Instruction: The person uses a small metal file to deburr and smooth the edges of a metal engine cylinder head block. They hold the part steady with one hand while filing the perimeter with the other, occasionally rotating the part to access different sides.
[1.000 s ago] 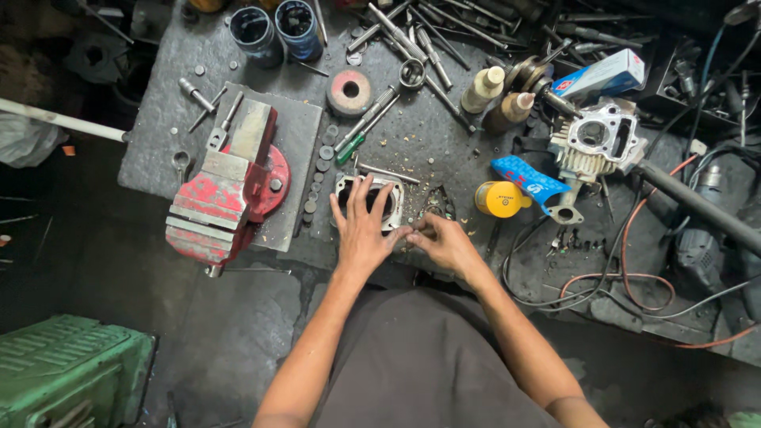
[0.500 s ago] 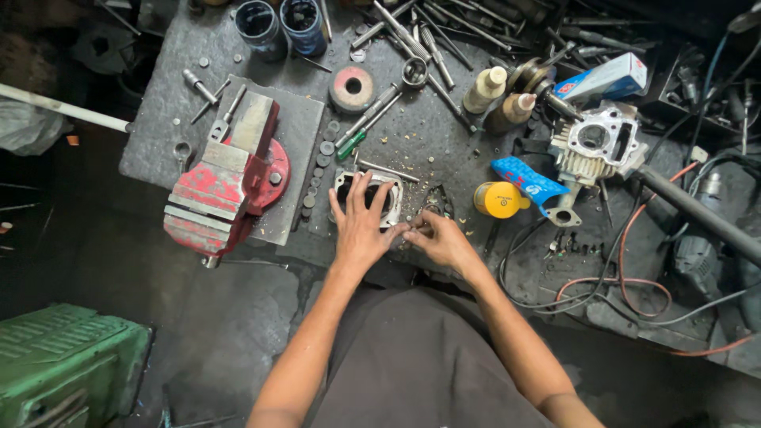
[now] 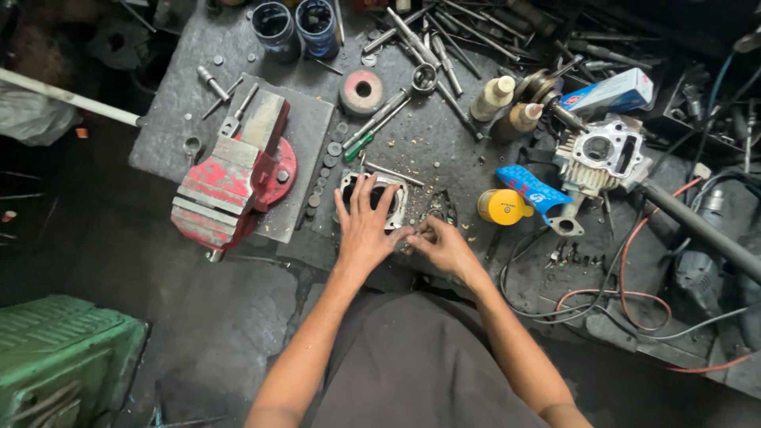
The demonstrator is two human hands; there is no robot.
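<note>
Both forearms reach up from the lower middle of the frame toward the centre of the table. The left hand lies flat, palm down, with its fingers fanned apart and pointing toward the top of the frame; it presses on a grey metal cylinder block, covering most of it, so only the block's upper edge and corners show between and beside the fingers. This grip is spread, not closed around anything. The right hand sits just right of the left one, wrist angled from the lower right, its fingers curled and pressed together toward the left hand's thumb. It seems to pinch something small at the block's lower right corner, but what that is cannot be told.

Compared with half a second ago, the hands hold nearly the same pose on the block; the left fingers remain splayed and the right hand stays tucked beside them. The whole scene sits slightly lower in the frame.

The block lies flat at the centre of the frame, its bore facing up; its long axis runs roughly left to right, with a slight tilt.

To its left, in the centre left of the frame, stands a red bench vise on a grey plate. To the right lie a yellow cap and a blue packet, and further right a pale engine cylinder head. Wrenches and rods crowd the top.
</note>
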